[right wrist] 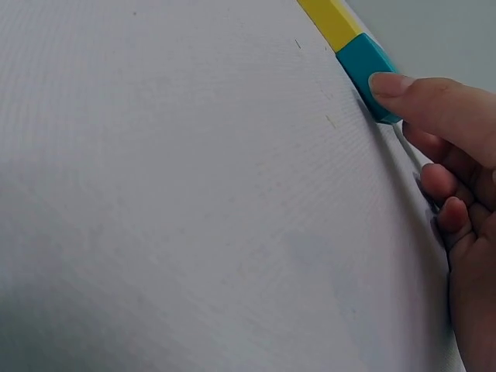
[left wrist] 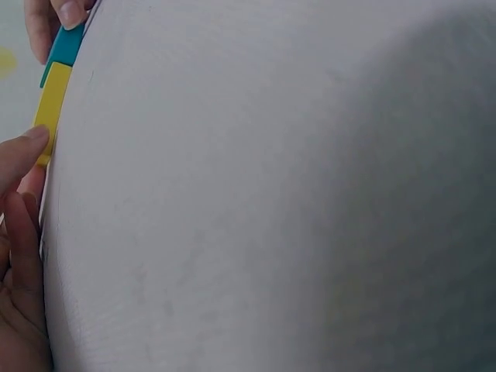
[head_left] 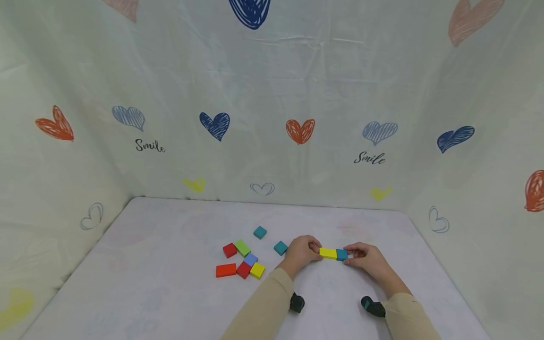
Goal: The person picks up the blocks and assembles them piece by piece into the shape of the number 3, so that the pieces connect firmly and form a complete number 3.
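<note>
Left hand: thumb and fingers pinch the outer end of a yellow oblong block. Right hand: thumb and fingers grip a teal block, thumb flat on its face. The held pair meets end to end, in the right half of the tabletop, nearer its right edge than its left. The left wrist view shows a slight step at the join. Cannot tell whether the pair rests on the surface or is just off it.

Progress, my reading: one joint made, both ends in the fingers, nothing released. Eight blocks lie loose, unused in this row.

Held pieces: straight-sided, crisp edges, smooth and opaque; painted wood or plastic, I'd guess.

Outward, left of the left hand: a near teal piece, and a far teal piece closer to the far edge. Then a loose cluster: green block, upper red block, blue block, lower red block, yellow square, orange-red oblong. Several touch or nearly so.

Tabletop pale, finely ribbed in the wrist views, corners rounded at the far edge. Beyond: creased white sheeting printed with scribbled hearts.
</note>
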Motion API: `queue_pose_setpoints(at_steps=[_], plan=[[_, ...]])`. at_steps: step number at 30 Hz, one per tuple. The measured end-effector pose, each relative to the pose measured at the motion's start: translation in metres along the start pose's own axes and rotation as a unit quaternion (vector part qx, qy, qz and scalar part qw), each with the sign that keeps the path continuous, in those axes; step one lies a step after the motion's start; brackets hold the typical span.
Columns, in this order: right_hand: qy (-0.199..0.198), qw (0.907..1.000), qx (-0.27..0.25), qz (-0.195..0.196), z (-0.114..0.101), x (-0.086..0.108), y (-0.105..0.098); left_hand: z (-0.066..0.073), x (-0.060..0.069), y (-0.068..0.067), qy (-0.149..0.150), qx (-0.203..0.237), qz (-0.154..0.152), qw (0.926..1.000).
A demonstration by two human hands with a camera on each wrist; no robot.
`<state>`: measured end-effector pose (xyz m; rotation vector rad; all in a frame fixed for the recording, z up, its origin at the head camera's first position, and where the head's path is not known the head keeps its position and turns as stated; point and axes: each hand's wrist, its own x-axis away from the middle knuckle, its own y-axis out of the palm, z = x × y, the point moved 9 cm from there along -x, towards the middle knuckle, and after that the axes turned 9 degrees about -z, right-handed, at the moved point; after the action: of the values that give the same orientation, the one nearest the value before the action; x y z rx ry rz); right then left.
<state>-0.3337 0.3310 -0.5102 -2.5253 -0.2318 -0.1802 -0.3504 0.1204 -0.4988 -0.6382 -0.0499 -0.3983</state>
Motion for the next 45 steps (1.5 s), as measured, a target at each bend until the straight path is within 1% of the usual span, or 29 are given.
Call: queue_pose_setpoints(at_steps=[9,17,21,29,32,39,42,45], plan=[[-0.008,0.9997,0.021,-0.007,-0.004,0.0,0.001,0.0,0.001,0.0,0.0,-0.01,0.0,0.9999],[-0.015,0.9994,0.029,-0.009,-0.006,0.002,0.002,0.002,0.006,-0.001,-0.003,0.0,-0.005,1.0],[-0.012,0.9994,0.031,-0.012,-0.006,0.002,0.002,0.002,0.007,-0.001,-0.005,0.005,-0.01,0.9999],[-0.018,0.999,0.036,-0.019,-0.009,0.003,0.005,0.004,0.007,0.0,-0.003,-0.018,-0.023,0.9996],[-0.02,0.9987,0.038,-0.027,-0.012,0.005,0.007,0.004,0.01,0.0,0.0,-0.028,-0.028,0.9992],[-0.032,0.9962,0.066,-0.047,-0.024,0.013,0.013,0.002,0.017,-0.002,0.005,-0.04,-0.034,0.9986],[-0.029,0.9954,0.074,-0.053,-0.026,0.015,0.016,0.003,0.022,-0.004,0.003,-0.047,-0.042,0.998],[-0.021,0.9952,0.08,-0.053,-0.024,0.016,0.017,0.004,0.027,-0.003,0.001,-0.052,-0.049,0.9974]])
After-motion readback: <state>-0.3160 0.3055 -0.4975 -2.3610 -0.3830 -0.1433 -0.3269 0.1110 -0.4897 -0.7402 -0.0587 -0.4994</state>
